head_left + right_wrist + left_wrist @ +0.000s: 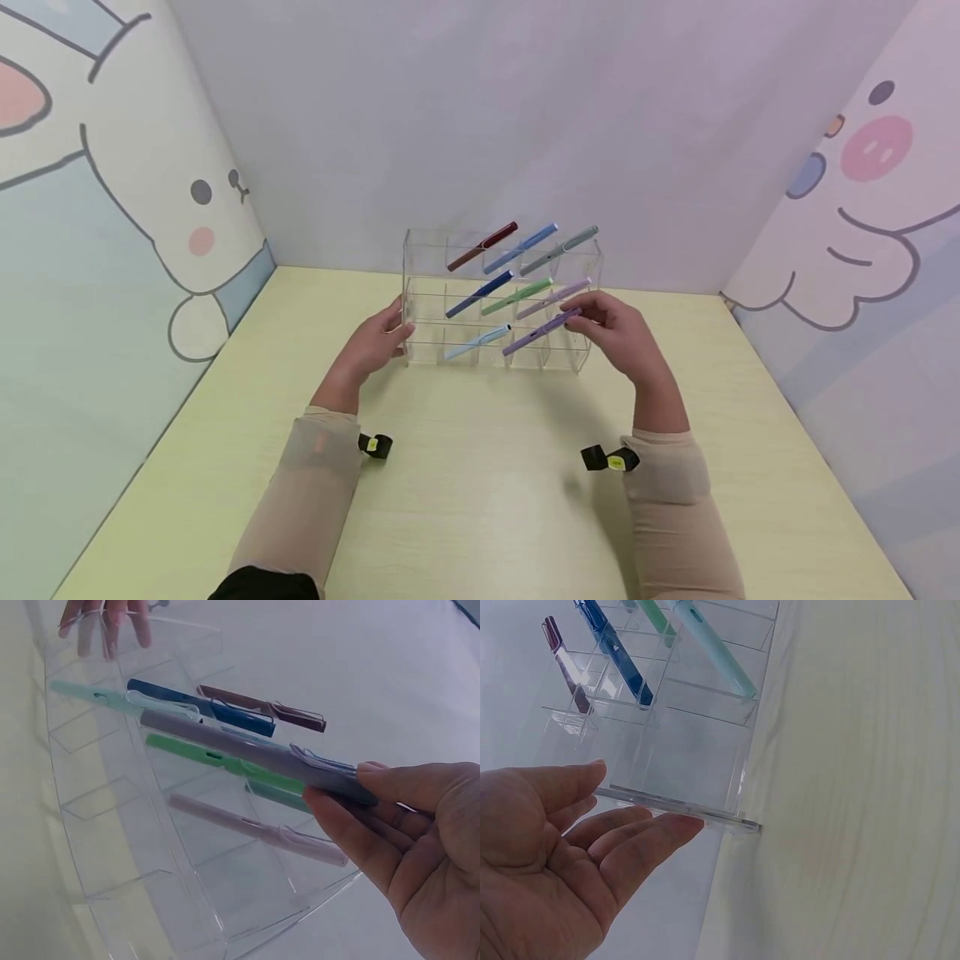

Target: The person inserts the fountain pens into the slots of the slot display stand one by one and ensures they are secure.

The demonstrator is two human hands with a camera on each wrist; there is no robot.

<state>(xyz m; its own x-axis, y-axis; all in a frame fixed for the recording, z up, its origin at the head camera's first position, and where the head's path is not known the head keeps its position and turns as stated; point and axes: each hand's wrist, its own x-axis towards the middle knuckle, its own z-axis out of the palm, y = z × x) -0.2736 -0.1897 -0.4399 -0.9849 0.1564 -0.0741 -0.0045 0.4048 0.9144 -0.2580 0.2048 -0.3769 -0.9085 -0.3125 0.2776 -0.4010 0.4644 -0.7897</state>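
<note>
A clear tiered pen rack (420, 354) stands on the table and holds pens tilted in its slots. My right hand (618, 333) pinches a purple pen (538, 335) by its cap end between thumb and fingers. The pen's other end is over the lowest tier; whether it touches a slot I cannot tell. A light blue pen (477, 342) lies to its left in that tier. At the rack's left side, my left hand (577, 855) touches the side panel (675, 808) with fairly straight fingers, its thumb near the panel's edge.
The middle tier holds a dark blue pen (480, 294), a green pen (517, 297) and a pale pink pen (555, 298). In the top tier are a dark red pen (483, 247), a blue pen (521, 249) and a grey-green pen (559, 250). Printed walls surround the table (465, 500).
</note>
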